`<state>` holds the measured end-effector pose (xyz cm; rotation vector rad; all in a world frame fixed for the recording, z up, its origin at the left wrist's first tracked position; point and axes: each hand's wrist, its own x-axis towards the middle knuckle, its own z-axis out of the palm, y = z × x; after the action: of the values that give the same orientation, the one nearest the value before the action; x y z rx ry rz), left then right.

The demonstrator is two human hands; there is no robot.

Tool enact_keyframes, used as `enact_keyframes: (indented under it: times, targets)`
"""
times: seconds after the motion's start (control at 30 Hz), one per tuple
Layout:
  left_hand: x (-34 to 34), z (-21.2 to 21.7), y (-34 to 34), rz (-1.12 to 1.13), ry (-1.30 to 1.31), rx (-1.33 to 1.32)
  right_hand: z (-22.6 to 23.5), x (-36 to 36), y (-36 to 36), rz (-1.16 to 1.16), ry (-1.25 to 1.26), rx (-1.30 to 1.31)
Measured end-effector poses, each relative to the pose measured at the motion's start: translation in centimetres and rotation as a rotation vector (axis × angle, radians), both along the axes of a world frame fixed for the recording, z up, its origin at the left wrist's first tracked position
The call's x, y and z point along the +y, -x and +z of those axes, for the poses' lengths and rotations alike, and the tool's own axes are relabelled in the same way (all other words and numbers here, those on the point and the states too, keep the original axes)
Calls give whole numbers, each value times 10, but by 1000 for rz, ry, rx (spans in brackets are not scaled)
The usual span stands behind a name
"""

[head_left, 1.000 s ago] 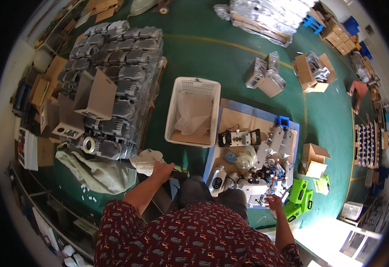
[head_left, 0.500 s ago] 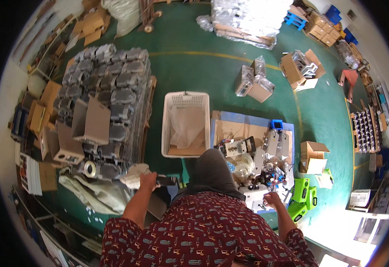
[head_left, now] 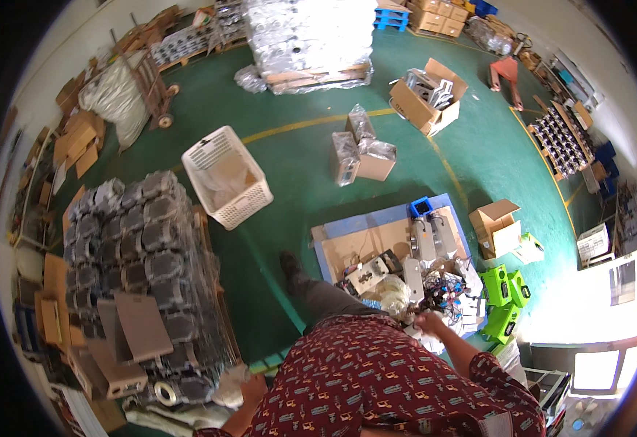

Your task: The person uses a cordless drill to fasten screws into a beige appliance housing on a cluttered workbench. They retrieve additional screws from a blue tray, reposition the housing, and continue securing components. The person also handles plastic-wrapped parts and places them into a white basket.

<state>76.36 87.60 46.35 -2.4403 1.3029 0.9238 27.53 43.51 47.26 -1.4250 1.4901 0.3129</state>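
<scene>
My right hand [head_left: 428, 323] is over the near edge of a pile of cables and small parts [head_left: 446, 291], its fingers curled. Whether anything is in them I cannot make out. Low on the left, my left hand [head_left: 254, 386] hangs beside a pale cloth-like bundle [head_left: 231, 384], and its fingers are hidden or blurred. Ahead and to the left stands a white plastic basket [head_left: 249, 204] with cardboard and clear film inside, apart from both hands. My dark shoe [head_left: 290, 265] is on the green floor between the basket and the parts.
A wrapped stack of grey metal housings [head_left: 162, 255] fills the left, with open cartons [head_left: 143, 328] on it. At the right are a blue-edged board [head_left: 355, 229], green cases [head_left: 501, 320] and an open carton [head_left: 497, 226]. Wrapped boxes [head_left: 373, 160] stand ahead.
The basket has moved away, forward and left, and now sits turned at the yellow line. My view has shifted, and my shoe has come into sight. My left hand is lower in view.
</scene>
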Motion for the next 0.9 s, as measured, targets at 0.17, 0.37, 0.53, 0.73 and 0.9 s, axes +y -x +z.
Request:
enact_keyframes:
  times: [0.17, 0.37, 0.53, 0.73, 0.9]
  targets:
    - [-89, -11, -69, 88, 9, 73, -57, 11, 0, 111, -402, 234]
    - [-257, -9, -173, 140, 35, 213, -91, -101, -121, -125, -163, -70]
    - [-363, -1, -265, 149, 77, 225, 4, -247, -306, -221, 56, -268]
    - [-490, -17, -397, -165, 38, 263, 24, -316, -382, -572, -2, -327]
    - [-663, -46, -531, -745, 110, 390, -36, -257, -391, -501, 228, 216]
